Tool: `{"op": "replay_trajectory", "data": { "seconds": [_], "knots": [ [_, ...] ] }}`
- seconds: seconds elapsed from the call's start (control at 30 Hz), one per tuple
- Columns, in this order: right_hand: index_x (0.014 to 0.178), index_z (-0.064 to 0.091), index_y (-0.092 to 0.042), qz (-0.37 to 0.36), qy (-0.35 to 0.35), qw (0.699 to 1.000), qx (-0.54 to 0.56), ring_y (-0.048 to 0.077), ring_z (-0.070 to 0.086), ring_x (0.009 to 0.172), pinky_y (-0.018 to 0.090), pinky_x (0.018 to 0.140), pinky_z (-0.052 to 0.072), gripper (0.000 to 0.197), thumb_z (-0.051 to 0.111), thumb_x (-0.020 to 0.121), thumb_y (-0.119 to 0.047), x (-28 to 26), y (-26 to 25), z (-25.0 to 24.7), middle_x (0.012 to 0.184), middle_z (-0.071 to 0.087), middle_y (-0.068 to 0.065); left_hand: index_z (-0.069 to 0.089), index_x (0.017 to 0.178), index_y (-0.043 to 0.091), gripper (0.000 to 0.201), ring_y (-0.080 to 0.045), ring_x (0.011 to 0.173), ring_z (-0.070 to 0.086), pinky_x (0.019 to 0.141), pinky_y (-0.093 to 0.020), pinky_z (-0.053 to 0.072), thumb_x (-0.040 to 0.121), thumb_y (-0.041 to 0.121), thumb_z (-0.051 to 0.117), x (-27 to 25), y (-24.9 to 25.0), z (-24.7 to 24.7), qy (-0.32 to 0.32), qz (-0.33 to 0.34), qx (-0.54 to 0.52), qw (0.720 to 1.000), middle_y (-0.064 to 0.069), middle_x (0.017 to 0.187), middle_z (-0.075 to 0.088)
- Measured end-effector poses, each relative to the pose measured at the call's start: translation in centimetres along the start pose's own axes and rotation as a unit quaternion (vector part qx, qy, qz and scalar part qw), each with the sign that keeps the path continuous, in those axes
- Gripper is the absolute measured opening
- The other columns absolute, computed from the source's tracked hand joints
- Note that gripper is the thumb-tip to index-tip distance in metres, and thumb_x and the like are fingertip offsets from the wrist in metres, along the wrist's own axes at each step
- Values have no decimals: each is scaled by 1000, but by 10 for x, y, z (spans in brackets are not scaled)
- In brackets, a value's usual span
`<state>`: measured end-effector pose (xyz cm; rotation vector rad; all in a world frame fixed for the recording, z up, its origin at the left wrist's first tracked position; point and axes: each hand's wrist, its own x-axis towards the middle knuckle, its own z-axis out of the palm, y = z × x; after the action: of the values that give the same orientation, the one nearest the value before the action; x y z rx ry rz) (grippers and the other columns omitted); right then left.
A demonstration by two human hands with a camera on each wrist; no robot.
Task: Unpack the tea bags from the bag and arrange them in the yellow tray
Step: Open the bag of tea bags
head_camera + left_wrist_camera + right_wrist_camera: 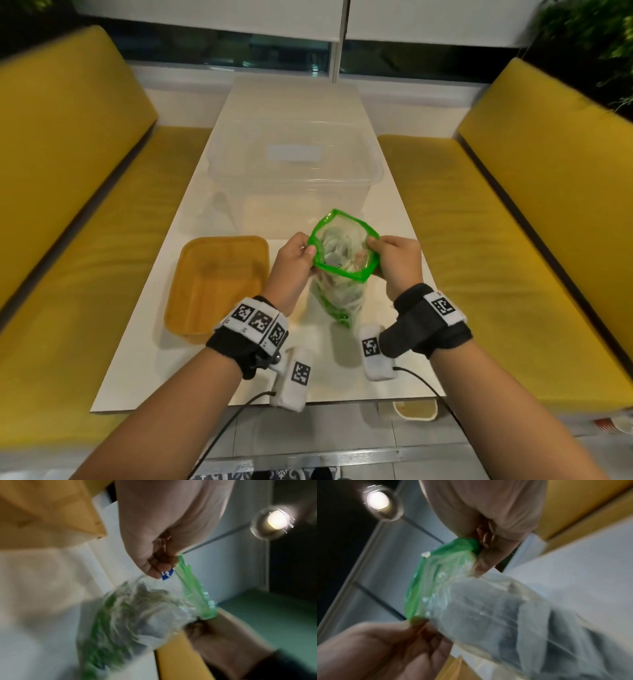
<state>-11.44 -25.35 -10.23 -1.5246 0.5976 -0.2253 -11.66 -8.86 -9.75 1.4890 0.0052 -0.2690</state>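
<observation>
A clear plastic bag (337, 291) with a green zip rim stands upright on the white table, its mouth pulled wide open. Pale tea bags (337, 248) fill it. My left hand (296, 255) pinches the left side of the green rim. My right hand (394, 257) pinches the right side. In the left wrist view my left hand (161, 563) grips the rim of the bag (137, 615). The right wrist view shows my right hand (486, 553) on the rim of the bag (488, 608). The yellow tray (181, 308) sits to the left of the bag with nothing in it.
A large clear plastic tub (370, 164) stands behind the bag on the table (144, 359). Yellow bench seats (85, 274) run along both sides of the table.
</observation>
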Motion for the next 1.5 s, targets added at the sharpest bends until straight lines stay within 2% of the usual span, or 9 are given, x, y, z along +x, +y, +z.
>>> {"op": "replay_trajectory", "data": {
  "seconds": [0.23, 0.47, 0.57, 0.67, 0.83, 1.0, 1.13, 1.3, 1.5],
  "knots": [
    [77, 69, -2, -82, -134, 987, -36, 17, 61, 63, 28, 64, 53, 10, 66, 86, -2, -26, -10, 7, 71, 65, 12, 57, 114, -5, 29, -28, 85, 64, 75, -33, 55, 100, 20, 51, 9, 11, 18, 13, -68, -56, 996, -20, 100, 64],
    [83, 66, 3, 39, -147, 980, 131, 24, 59, 69, 35, 69, 51, 17, 57, 94, -7, -31, -7, 11, 78, 62, 18, 55, 120, -11, 28, -21, 79, 63, 74, -28, 57, 96, -3, 45, 13, 27, 18, 41, -130, -182, 974, -14, 88, 62],
    [91, 59, 5, 178, -119, 915, 342, 20, 62, 60, 30, 59, 57, 20, 45, 100, -6, -22, -10, 0, 76, 60, 15, 55, 105, -12, 24, -24, 90, 59, 91, -31, 48, 99, -3, 33, 15, 25, 11, 53, -179, -308, 933, -13, 85, 60],
    [92, 57, 5, 248, -78, 860, 440, 18, 62, 46, 26, 49, 57, 21, 42, 102, -6, -15, -13, -13, 76, 59, 14, 55, 89, -5, 25, -17, 72, 58, 70, -24, 53, 98, -4, 31, 15, 19, -1, 67, -221, -424, 876, -11, 81, 60],
    [83, 55, -4, 339, -104, 820, 449, 12, 54, 39, 18, 41, 49, 23, 41, 101, -8, -6, -8, -19, 59, 53, 3, 55, 126, -6, 43, -34, 98, 65, 75, -45, 59, 102, 22, 32, -3, 13, -3, -49, -245, -366, 896, -24, 113, 65],
    [66, 38, -13, 269, -188, 902, 281, 6, 31, 30, 12, 33, 28, 31, 29, 94, -4, -15, -6, -2, 43, 34, -4, 45, 128, 25, 55, -20, 100, 67, 87, -41, 56, 83, 38, 73, -9, -3, 4, -59, -34, 83, 994, -11, 122, 65],
    [67, 49, -10, 88, -144, 986, 12, 13, 39, 40, 21, 40, 31, 33, 42, 98, -17, -28, -12, 11, 57, 43, 6, 54, 112, 26, 27, -22, 91, 58, 78, -32, 48, 90, 37, 63, 1, -2, 4, 56, 138, 343, 928, -7, 103, 58],
    [82, 56, -9, -100, -177, 958, -200, 5, 46, 49, 19, 48, 34, 32, 74, 82, -37, -30, -16, 0, 62, 51, -3, 65, 66, 18, 34, -28, 70, 68, 69, -43, 60, 96, 35, 58, 8, 10, -10, 72, 32, 206, 975, -5, 69, 67],
    [79, 58, -8, -39, -62, 942, -327, 27, 64, 70, 42, 68, 58, 37, 84, 70, -32, -31, 5, -28, 78, 64, 8, 58, 86, 6, 14, -18, 69, 57, 44, -20, 51, 98, 13, 54, -5, 7, -20, 106, -163, -161, 968, -9, 81, 60]
  ]
}}
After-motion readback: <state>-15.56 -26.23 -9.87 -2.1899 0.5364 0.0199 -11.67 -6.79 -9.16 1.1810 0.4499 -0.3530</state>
